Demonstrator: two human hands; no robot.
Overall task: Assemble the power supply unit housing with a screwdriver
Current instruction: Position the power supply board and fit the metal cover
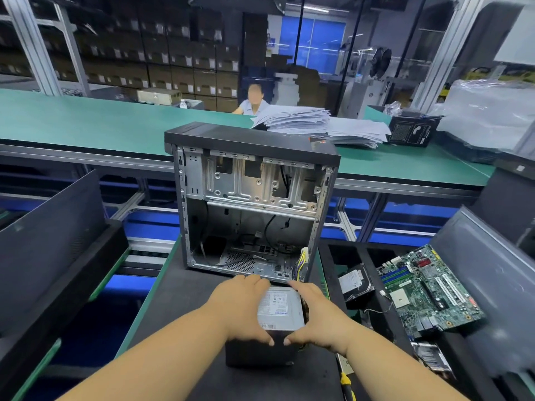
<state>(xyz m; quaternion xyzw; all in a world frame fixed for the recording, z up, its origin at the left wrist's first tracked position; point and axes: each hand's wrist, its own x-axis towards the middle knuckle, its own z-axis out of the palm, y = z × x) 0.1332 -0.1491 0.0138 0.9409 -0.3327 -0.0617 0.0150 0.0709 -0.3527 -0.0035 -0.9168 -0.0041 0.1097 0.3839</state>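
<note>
Right now both of your hands grip the power supply unit (280,309), a grey metal box with a white label on top. Your left hand (243,311) wraps its left side and your right hand (314,315) wraps its right side, thumbs curled onto the near edge. It sits on a dark work mat (185,328), just in front of an open computer case (252,198) standing upright with its side panel off. Yellow and black wires (301,263) run from the unit's far right into the case. A motherboard (428,290) lies to your right. A yellow-handled screwdriver (347,384) lies near your right forearm.
</note>
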